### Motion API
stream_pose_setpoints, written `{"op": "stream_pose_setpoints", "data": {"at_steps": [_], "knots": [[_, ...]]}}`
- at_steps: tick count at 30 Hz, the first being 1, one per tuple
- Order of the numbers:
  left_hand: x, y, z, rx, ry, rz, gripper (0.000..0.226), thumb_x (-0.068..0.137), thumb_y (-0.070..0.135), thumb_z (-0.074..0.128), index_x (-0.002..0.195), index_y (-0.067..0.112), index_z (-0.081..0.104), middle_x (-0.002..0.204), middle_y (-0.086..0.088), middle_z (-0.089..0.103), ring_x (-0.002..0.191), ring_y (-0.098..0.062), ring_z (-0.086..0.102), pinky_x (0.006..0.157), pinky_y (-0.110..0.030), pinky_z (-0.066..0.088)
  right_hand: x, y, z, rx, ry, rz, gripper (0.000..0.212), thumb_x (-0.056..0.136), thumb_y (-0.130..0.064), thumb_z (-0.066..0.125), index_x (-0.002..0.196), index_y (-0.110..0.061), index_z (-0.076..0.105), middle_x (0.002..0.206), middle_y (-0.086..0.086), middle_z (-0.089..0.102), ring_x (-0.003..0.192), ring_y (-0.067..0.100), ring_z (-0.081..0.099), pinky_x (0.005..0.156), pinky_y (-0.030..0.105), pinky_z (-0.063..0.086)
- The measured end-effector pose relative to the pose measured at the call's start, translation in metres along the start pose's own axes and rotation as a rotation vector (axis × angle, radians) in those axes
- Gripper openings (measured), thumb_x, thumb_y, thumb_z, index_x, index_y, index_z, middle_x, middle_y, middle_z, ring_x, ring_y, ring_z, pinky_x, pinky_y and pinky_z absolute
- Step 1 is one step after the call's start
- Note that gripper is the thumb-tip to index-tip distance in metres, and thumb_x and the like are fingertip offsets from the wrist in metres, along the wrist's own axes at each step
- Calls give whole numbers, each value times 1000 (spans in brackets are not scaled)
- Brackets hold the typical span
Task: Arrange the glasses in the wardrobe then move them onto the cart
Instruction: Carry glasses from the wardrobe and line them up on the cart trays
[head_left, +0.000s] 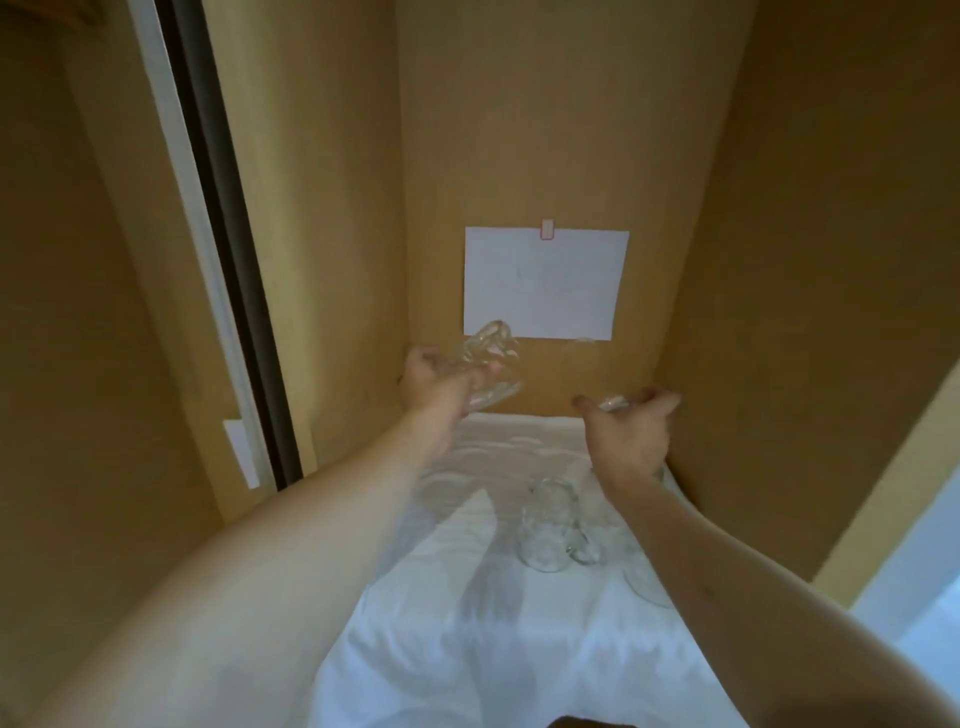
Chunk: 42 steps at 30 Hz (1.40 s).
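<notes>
Both my arms reach into a wooden wardrobe, over a shelf covered by a white cloth. My left hand grips a clear glass that is lifted and tilted near the back wall. My right hand holds the rim of another clear glass from above at the back right; most of that glass is hidden. A glass mug with a handle stands on the cloth below my right hand. Part of another glass shows under my right forearm.
A white sheet of paper is taped to the wardrobe's back wall. Wooden side walls close in on the left and right. A sliding door frame runs down the left. A dark object peeks in at the bottom edge.
</notes>
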<state>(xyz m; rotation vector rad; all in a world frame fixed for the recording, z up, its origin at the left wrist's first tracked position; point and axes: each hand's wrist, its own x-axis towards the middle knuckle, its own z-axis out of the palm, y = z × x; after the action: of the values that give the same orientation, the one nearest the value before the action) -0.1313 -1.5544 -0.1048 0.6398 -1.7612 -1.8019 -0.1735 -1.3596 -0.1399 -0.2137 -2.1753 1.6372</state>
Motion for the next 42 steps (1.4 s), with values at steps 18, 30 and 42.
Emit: {"op": "stream_pose_setpoints", "data": {"at_steps": [18, 30, 42], "knots": [[-106, 20, -7, -416, -817, -335, 58, 65, 26, 91, 117, 12, 69, 115, -14, 74, 98, -29, 73, 93, -46, 58, -98, -10, -109, 25, 226, -27, 85, 62, -40, 89, 129, -23, 41, 121, -1, 35, 89, 13, 52, 80, 32, 47], [-212, 25, 79, -474, -1020, -386, 59, 76, 40, 81, 125, 9, 65, 99, -13, 74, 89, -30, 69, 97, -54, 53, -112, 22, -241, 43, 516, 18, 93, 64, -38, 94, 136, -22, 37, 115, -7, 53, 101, 15, 60, 94, 38, 54], [-373, 8, 222, -350, -1242, -495, 71, 66, 39, 93, 127, 18, 63, 112, -17, 75, 99, -35, 74, 85, -49, 59, -111, 90, -434, -27, 659, 54, 96, 66, -33, 93, 140, -21, 34, 119, 1, 54, 103, 20, 59, 96, 47, 54]]}}
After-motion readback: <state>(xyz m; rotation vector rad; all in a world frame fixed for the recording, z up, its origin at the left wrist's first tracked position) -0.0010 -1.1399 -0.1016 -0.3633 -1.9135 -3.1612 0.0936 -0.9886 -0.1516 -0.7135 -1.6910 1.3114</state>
